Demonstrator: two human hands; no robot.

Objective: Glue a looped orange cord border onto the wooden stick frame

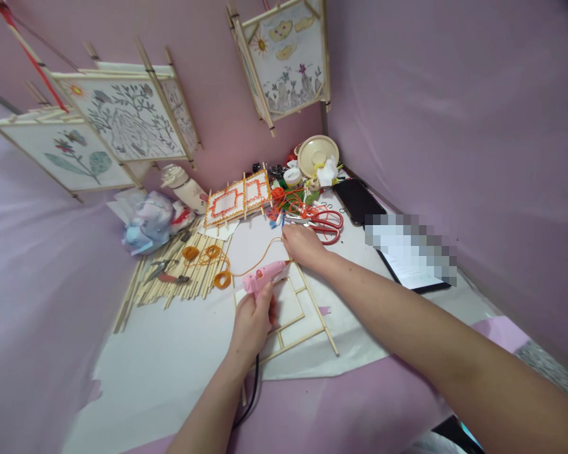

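My left hand (253,321) is wrapped round the handle of a pink hot glue gun (265,276), its nozzle pointing right and black cable hanging down. The nozzle tip is close to the upper end of a wooden stick frame (303,340), which lies on the table with smaller sticks joined inside it. My right hand (303,244) is closed at that upper end, fingertips pinched on an orange cord (265,255). The cord runs back left to several small coils (222,279). My palm hides part of the frame's top corner.
Loose thin sticks (184,271) lie at left under pliers (163,272). Red-handled scissors (326,226) sit just beyond my right hand. A decorated panel (239,197), bottle (184,186), phone (360,200) and tablet (411,258) surround the work. Stick lanterns (291,60) hang above.
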